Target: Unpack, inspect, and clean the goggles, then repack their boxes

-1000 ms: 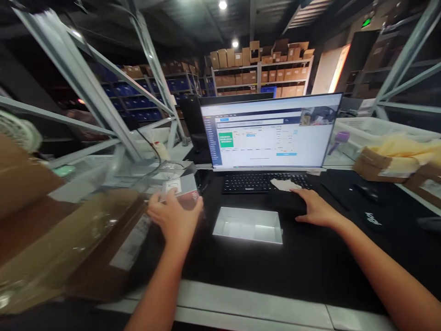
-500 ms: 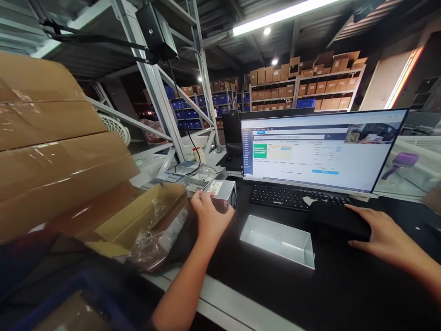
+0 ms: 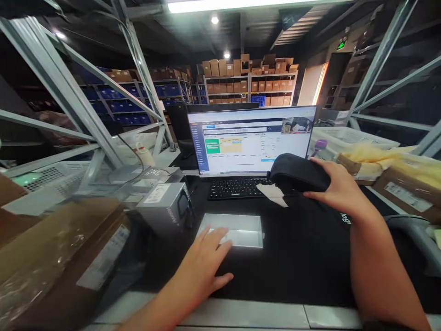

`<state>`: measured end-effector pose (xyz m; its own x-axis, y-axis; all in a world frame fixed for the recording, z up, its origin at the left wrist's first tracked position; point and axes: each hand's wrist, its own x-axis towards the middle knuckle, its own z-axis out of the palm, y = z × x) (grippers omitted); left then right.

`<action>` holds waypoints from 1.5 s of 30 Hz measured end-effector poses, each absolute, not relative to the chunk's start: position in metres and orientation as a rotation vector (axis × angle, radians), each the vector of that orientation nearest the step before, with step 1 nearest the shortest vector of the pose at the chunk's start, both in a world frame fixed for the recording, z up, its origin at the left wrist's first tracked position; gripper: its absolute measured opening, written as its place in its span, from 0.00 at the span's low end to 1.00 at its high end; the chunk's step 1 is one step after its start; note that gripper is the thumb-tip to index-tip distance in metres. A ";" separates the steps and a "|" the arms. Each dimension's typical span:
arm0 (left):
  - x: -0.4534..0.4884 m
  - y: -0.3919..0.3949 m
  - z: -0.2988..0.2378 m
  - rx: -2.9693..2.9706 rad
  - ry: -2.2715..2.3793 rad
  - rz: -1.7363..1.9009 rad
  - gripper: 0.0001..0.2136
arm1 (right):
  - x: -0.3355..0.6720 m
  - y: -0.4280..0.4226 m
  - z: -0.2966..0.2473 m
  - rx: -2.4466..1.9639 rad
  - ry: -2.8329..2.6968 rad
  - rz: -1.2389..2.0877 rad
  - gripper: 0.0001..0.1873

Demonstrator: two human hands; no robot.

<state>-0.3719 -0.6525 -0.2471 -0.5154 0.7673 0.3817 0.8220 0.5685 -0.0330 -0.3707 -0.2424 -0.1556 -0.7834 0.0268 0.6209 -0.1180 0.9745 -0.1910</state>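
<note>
My right hand grips a black rounded case and holds it lifted above the keyboard, in front of the monitor. My left hand lies open, fingers spread, on the black desk mat, its fingertips at the near edge of a shallow white open box. A grey product box stands just left of that hand. A white slip of paper lies by the keyboard under the case.
A large open cardboard carton with plastic film fills the left front. Cardboard boxes with yellow padding sit at the right. Grey metal rack posts flank both sides. Shelves of cartons stand far behind.
My right hand has picked the black case up off the desk. My left hand has let go of the grey box and moved down to the white open box. The camera swung back right.
</note>
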 end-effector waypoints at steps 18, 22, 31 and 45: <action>-0.436 -0.555 -0.267 -0.974 -2.618 -0.666 0.24 | -0.379 -0.318 -0.187 0.184 -2.314 0.382 0.52; -0.413 -0.559 -0.271 -1.035 -2.222 -1.708 0.54 | -0.369 -0.377 -0.221 0.199 -2.207 0.536 0.52; -0.377 -0.590 -0.247 -0.291 -1.546 -2.716 0.22 | -0.348 -0.422 -0.261 0.820 -2.427 0.901 0.44; -0.393 -0.612 -0.275 -0.552 -1.510 -2.661 0.30 | -0.365 -0.436 -0.277 0.259 -2.834 2.022 0.34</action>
